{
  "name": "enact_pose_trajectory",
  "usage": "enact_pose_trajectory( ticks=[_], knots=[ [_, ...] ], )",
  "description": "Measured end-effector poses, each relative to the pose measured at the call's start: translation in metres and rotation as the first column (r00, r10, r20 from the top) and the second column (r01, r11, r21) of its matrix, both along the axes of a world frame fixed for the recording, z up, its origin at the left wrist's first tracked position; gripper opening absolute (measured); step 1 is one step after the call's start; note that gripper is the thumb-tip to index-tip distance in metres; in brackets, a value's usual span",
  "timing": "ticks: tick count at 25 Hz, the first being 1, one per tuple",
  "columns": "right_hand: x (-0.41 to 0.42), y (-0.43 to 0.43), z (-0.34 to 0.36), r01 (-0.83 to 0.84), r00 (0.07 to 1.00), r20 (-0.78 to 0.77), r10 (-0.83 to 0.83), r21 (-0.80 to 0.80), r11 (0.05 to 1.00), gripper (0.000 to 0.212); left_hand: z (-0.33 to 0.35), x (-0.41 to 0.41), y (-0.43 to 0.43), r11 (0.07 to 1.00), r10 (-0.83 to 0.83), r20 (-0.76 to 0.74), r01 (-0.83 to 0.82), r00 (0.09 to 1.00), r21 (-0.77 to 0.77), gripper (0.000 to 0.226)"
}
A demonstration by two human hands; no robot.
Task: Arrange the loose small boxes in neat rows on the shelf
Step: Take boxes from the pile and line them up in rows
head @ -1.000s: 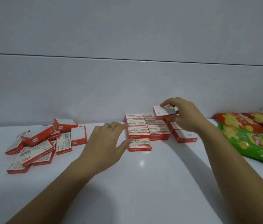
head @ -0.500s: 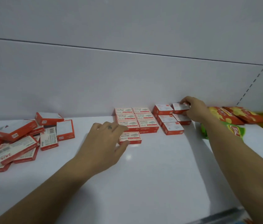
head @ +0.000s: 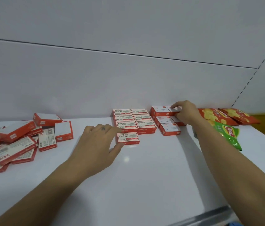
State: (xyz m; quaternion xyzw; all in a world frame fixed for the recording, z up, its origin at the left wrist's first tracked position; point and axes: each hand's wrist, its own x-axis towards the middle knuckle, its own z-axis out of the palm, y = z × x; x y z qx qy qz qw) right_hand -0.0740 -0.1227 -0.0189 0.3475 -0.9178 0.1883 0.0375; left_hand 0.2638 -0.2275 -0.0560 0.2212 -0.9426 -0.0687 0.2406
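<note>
Setting down: the carried box (head: 174,109), held up above the rows a second ago, now sits at the far right corner of the right block (head: 165,121), against the back wall.
Right hand: the right hand (head: 188,114) has its fingers together and curled round that box (thumb hidden).
Left hand: the left hand (head: 96,144) has stayed beside the front box (head: 127,138); its fingers are loosely bent and slightly apart, the thumb tip touches the near left corner, and it clamps nothing.
Left block: the left block (head: 134,119) lies label-up, and the front box starts a new near row.
Loose pile: the loose pile (head: 19,141) is a jumble at the left of the shelf (head: 144,176), well apart from the rows.
Meaning: one more box is probably home, but most of the sorting remains.
Next: likely a release, then a reach left to the pile.
</note>
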Motion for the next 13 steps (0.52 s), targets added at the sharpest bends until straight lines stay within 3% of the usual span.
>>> enact_pose_trajectory(
  ticks=[2,5,13],
  knots=[
    [0.014,-0.003,0.007,-0.029,0.998,-0.059,0.028,-0.017,0.999,0.043,0.003,0.002,-0.005,0.999,0.041,0.004,-0.041,0.999,-0.007,0.044],
    [0.049,-0.023,0.021,-0.211,0.973,-0.112,0.201,-0.082,0.974,0.049,0.006,0.007,-0.018,0.992,0.115,0.040,-0.113,0.993,-0.057,0.045],
    [0.181,-0.103,0.026,-0.634,0.760,-0.143,0.634,0.048,0.772,0.059,0.027,0.039,-0.071,0.935,0.345,0.015,-0.342,0.939,-0.097,0.040]
  ],
)
